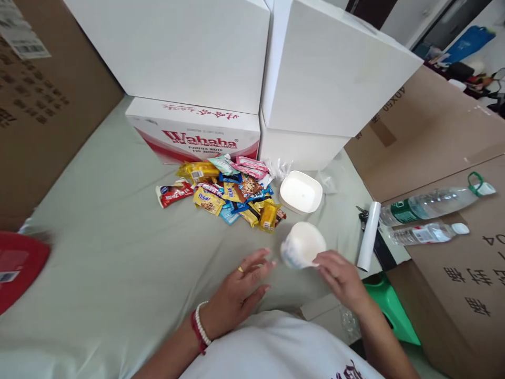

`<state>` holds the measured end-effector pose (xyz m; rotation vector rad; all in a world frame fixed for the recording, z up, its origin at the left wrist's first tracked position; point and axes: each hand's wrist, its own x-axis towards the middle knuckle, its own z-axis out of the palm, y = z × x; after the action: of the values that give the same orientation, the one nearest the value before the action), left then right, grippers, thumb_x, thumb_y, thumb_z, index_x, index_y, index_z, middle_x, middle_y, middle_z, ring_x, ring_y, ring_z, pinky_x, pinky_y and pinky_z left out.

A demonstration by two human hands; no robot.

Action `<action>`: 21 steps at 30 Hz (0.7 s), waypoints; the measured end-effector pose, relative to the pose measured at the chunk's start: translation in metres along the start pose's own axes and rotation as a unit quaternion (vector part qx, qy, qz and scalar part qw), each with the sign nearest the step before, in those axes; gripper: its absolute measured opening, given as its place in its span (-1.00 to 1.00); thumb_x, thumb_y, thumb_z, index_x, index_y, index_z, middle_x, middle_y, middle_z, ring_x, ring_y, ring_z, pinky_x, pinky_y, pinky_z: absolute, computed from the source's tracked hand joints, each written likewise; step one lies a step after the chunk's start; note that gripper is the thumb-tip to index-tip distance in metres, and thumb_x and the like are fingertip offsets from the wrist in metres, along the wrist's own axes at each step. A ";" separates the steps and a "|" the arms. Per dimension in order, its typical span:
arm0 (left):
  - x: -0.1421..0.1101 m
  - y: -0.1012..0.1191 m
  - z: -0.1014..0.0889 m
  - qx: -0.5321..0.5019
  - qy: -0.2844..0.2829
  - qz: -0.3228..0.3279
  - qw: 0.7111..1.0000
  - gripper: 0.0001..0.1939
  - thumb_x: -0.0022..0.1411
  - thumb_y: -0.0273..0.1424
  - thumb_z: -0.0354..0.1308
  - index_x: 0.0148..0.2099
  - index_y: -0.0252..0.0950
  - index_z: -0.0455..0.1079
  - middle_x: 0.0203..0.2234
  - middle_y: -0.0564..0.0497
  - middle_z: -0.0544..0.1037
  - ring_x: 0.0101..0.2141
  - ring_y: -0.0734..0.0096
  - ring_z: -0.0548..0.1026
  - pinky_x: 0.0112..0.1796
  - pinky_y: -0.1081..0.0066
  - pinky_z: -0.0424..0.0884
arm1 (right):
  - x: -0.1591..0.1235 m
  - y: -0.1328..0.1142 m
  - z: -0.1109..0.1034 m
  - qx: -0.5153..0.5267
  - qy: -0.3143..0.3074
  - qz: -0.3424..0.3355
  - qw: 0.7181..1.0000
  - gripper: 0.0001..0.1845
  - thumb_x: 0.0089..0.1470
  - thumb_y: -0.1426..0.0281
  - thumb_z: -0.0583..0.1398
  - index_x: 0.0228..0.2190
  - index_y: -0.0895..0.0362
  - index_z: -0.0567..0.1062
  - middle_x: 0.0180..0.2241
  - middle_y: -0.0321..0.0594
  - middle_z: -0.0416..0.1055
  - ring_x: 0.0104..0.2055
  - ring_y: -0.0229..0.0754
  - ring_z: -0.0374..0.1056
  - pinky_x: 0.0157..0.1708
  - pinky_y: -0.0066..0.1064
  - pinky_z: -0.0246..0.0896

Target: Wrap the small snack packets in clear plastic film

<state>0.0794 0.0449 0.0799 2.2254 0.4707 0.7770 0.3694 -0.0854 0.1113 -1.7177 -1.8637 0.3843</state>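
Observation:
My right hand (339,273) pinches the near right rim of a white paper cup (303,246), which has a faint bluish pattern and is slightly blurred. The cup is tilted, its mouth facing me, and nothing shows inside it. To the left of the cup, my left hand (240,287) is held with its fingers apart and touches nothing. Beyond the hands lies a pile of wrapped snacks (236,192) in yellow, blue, pink and red packets. A shallow white plastic container (301,192) sits just right of the pile.
Behind the snacks stand a Wahaha carton (197,134) and white boxes (315,79). On the right are a white roll (370,237), two plastic bottles (430,208) and a brown carton (445,126). A red object (19,268) is at far left, near another brown carton (47,105).

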 end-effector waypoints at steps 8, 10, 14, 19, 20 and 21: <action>-0.039 -0.014 -0.008 0.100 0.061 -0.078 0.990 -0.80 0.41 -0.46 0.05 -0.05 -0.21 0.50 -0.07 -0.08 0.61 -0.11 0.41 0.63 -0.09 0.50 0.56 | 0.006 0.131 -0.072 -0.209 0.246 0.243 0.915 -0.53 0.21 0.03 0.12 -0.25 0.16 0.61 -0.28 -0.01 0.57 -0.30 0.01 0.44 -0.24 -0.18 0.34; -0.060 -0.016 -0.012 0.121 0.072 -0.106 0.984 -0.81 0.43 -0.41 0.06 -0.07 -0.20 0.51 -0.08 -0.06 0.62 -0.14 0.42 0.64 -0.13 0.52 0.56 | 0.032 0.157 -0.090 -0.247 0.291 0.265 0.885 -0.56 0.17 0.10 0.14 -0.22 0.19 0.61 -0.28 0.02 0.55 -0.27 0.03 0.41 -0.19 -0.17 0.30; -0.089 -0.017 -0.018 0.175 0.108 -0.146 0.968 -0.78 0.45 -0.29 0.05 -0.07 -0.18 0.52 -0.13 -0.02 0.64 -0.20 0.42 0.65 -0.17 0.51 0.58 | 0.128 0.194 -0.139 -0.278 0.292 0.326 0.855 -0.67 0.17 0.36 0.15 -0.12 0.26 0.58 -0.17 0.09 0.52 -0.13 0.03 0.39 -0.04 -0.15 0.21; -0.093 -0.013 -0.015 0.203 0.118 -0.159 0.959 -0.75 0.46 -0.27 0.03 -0.03 -0.17 0.51 -0.10 -0.03 0.64 -0.18 0.39 0.65 -0.16 0.48 0.58 | 0.242 0.219 -0.173 -0.246 0.227 0.325 0.884 -0.45 0.20 0.35 0.21 0.12 0.46 0.40 0.12 0.37 0.31 0.09 -0.03 0.33 0.04 -0.23 0.13; -0.092 -0.012 -0.013 0.205 0.119 -0.161 0.958 -0.76 0.46 -0.28 0.02 -0.03 -0.17 0.51 -0.09 -0.03 0.63 -0.17 0.39 0.65 -0.15 0.48 0.57 | 0.251 0.221 -0.171 -0.244 0.222 0.323 0.887 -0.41 0.19 0.32 0.23 0.13 0.48 0.38 0.14 0.42 0.27 0.10 -0.01 0.33 0.03 -0.22 0.13; -0.091 -0.010 -0.011 0.207 0.123 -0.163 0.957 -0.76 0.46 -0.29 0.02 -0.02 -0.17 0.51 -0.09 -0.03 0.63 -0.17 0.39 0.64 -0.16 0.49 0.57 | 0.254 0.221 -0.167 -0.245 0.218 0.317 0.890 -0.41 0.20 0.31 0.23 0.13 0.49 0.38 0.13 0.44 0.27 0.09 0.00 0.33 0.01 -0.20 0.15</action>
<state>0.0025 0.0093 0.0432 2.3398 1.1837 0.8354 0.6431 0.1646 0.1737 -2.4947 -1.0875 -0.2580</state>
